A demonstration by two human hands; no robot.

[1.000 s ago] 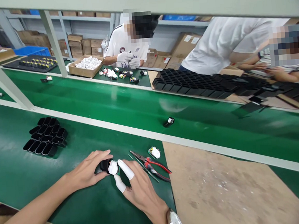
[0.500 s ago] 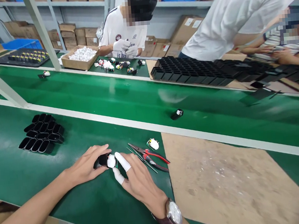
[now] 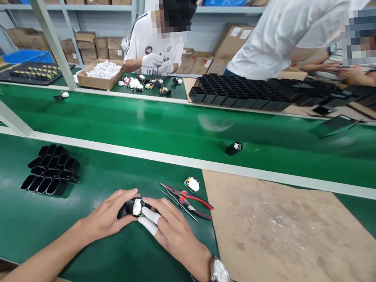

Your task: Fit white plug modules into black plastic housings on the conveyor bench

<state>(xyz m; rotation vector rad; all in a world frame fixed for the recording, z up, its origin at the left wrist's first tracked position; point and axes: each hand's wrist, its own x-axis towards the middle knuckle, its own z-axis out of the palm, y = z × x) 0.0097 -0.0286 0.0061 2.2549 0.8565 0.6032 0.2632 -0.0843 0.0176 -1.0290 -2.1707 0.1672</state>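
My left hand [image 3: 111, 214] is wrapped round a black plastic housing [image 3: 125, 209] lying on its side just above the green bench. At the housing's mouth sits a small circuit board with a white pad [image 3: 137, 206], partly inside. My right hand [image 3: 168, 223], with white finger cots on two fingers, grips the board's outer end. Beside the right hand lie red-handled pliers [image 3: 188, 199] and thin metal tweezers [image 3: 177, 202]. Another circuit board with a white pad [image 3: 192, 184] rests just beyond the pliers.
Several empty black housings [image 3: 50, 169] stand grouped at the left. A cardboard sheet [image 3: 279, 225] covers the right of the bench. Behind a white rail, a green conveyor [image 3: 161, 132] carries a filled housing [image 3: 234, 148]. Co-workers sit across it, near a box of white parts [image 3: 102, 71].
My right fingers have shifted lower around the board, whose white pad now sits closer to the housing. The filled housing on the conveyor has moved to the right.
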